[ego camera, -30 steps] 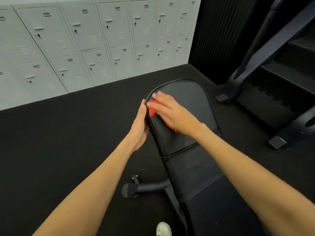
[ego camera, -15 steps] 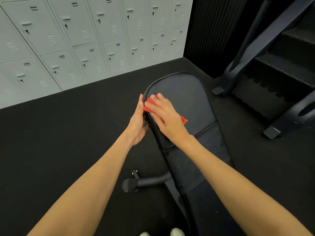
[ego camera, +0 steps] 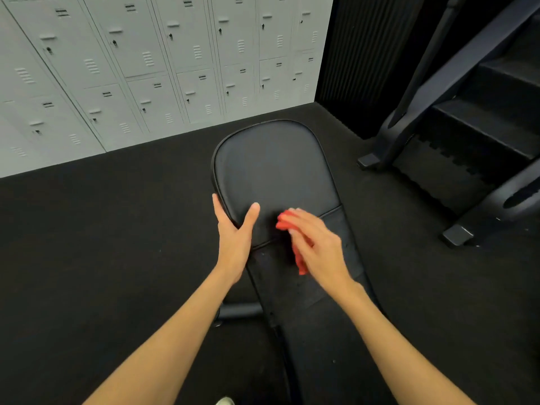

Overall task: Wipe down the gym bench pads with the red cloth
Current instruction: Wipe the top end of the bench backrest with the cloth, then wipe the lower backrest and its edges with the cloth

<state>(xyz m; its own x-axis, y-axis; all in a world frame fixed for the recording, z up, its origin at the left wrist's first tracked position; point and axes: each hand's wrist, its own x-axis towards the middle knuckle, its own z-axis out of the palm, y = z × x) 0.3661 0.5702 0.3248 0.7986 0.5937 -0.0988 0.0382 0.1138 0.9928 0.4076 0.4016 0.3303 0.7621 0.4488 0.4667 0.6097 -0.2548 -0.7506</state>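
Observation:
A black padded gym bench runs away from me; its rounded far pad [ego camera: 274, 171] meets a narrower near pad [ego camera: 315, 317] at a seam. My right hand [ego camera: 317, 247] is shut on the red cloth [ego camera: 292, 238] and presses it on the pad close to that seam, most of the cloth hidden under my palm. My left hand [ego camera: 235, 235] grips the far pad's left edge, thumb lying on top of the pad, fingers hidden behind the edge.
Grey lockers [ego camera: 163, 62] line the far wall. A dark machine frame with feet [ego camera: 455, 235] and steps stands to the right. The bench's base bar [ego camera: 242, 311] sticks out left under the pad. Black rubber floor [ego camera: 102, 244] surrounds the bench. A shoe tip [ego camera: 225, 401] shows at the bottom.
My right hand has slid the red cloth from the far pad's left edge down and rightwards to the seam. My left hand has shifted nearer along the edge, its thumb now on top.

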